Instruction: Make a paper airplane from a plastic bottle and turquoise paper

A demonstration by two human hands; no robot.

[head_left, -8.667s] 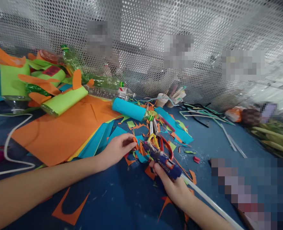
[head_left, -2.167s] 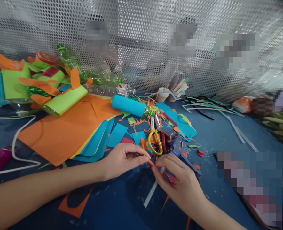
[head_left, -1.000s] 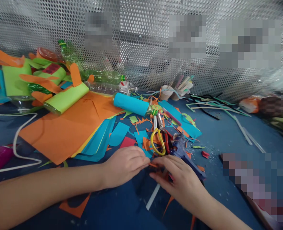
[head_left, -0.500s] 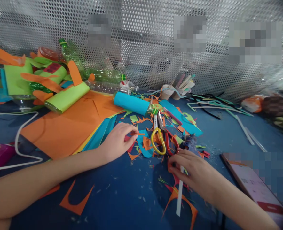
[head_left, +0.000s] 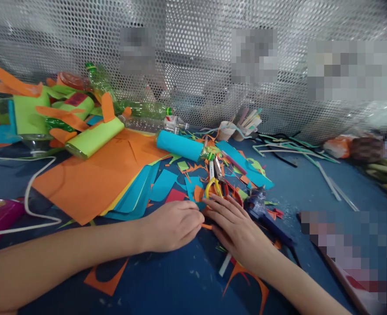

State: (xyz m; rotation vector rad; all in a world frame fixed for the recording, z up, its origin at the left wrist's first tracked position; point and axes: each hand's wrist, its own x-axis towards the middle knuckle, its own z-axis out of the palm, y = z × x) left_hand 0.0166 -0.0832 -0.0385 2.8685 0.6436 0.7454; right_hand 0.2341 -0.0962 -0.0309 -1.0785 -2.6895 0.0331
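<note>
My left hand (head_left: 176, 225) is closed in a pinch on a small orange paper strip (head_left: 207, 226), whose end pokes out past the fingertips. Just to its right is my right hand (head_left: 234, 227), its fingers curved forward and reaching to the strip. From beneath that hand a narrow white strip (head_left: 225, 264) sticks out toward me; its upper part is hidden by the palm. Beyond the fingertips lie yellow-handled scissors (head_left: 214, 187) and red-handled scissors (head_left: 238, 197). A dark blue glue gun (head_left: 268, 218) rests right of my right hand.
Orange sheets (head_left: 81, 183) and blue sheets (head_left: 130, 203) lie left, near paper-wrapped bottles (head_left: 95, 138). A blue-wrapped bottle (head_left: 179, 145) lies among scraps. A magenta device (head_left: 3, 214) with a white cord is far left, a phone-like slab (head_left: 340, 271) right. Perforated metal (head_left: 193, 57) stands behind.
My left hand has moved right and nearer to me with the orange strip. My right hand has shifted left to meet it, the white strip moving along, uncovering more of the glue gun.
</note>
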